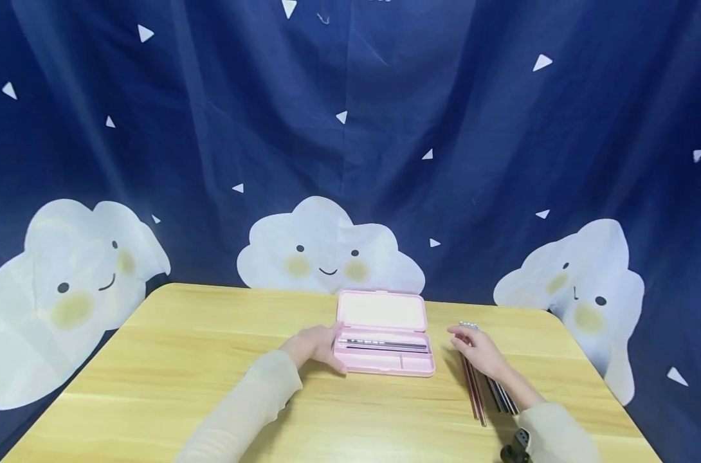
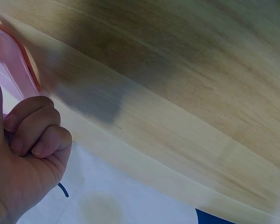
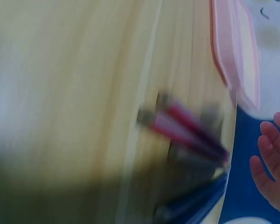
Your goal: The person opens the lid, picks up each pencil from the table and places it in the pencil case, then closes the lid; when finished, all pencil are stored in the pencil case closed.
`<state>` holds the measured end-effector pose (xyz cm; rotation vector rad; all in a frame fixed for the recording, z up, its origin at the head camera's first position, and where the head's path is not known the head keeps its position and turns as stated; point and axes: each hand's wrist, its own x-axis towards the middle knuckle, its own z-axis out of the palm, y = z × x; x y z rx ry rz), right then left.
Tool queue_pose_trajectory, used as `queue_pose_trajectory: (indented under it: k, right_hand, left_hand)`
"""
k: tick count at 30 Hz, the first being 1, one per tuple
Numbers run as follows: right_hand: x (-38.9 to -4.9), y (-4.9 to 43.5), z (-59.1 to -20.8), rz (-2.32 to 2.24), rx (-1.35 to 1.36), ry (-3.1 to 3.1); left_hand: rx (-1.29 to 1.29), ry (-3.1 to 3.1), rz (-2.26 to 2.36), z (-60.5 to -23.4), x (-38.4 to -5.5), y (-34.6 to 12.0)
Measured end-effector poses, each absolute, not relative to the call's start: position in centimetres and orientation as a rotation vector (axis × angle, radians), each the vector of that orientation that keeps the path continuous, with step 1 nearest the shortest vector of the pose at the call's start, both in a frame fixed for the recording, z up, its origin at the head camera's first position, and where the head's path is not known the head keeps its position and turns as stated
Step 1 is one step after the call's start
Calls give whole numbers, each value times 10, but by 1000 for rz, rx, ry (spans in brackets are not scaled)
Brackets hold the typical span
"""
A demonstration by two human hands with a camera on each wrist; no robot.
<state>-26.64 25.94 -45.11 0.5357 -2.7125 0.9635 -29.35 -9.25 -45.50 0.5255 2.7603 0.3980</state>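
Note:
A pink pencil case [image 1: 359, 368] lies with its lid [image 1: 382, 310] raised toward the curtain. Several pencils [image 1: 385, 345] with dark and pale barrels rest in its long compartment. My left hand [image 1: 318, 346] holds the case's left end, thumb at the front corner; in the left wrist view its other fingers [image 2: 39, 126] are curled. To the right of the case, my right hand [image 1: 479, 350] hovers with loosely bent fingers and nothing in them. Beneath it lie two dark red pencils [image 1: 474, 392] and several black pencils [image 1: 501, 395], partly hidden by the hand and wrist.
The wooden table [image 1: 154, 373] has its far edge close behind the case. A dark blue curtain [image 1: 350, 141] with smiling clouds hangs beyond it. At the right sleeve sits a small black device [image 1: 515, 447].

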Motion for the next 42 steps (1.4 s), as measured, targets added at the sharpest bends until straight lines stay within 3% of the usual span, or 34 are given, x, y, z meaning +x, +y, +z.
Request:
queue_pose_trajectory:
  k: [13,26,42]
  right_hand:
    - [-253,323,-446,1129,192,-3084]
    - [-256,331,-455,1111,393,-3039]
    - [-254,334,-461,1005,250,-3010]
  left_hand:
    - [519,2755,410,-449,-291,-90]
    - [501,2750,422,-448,-289,-94]
    - [511,2763,384,-447,-291,-88]
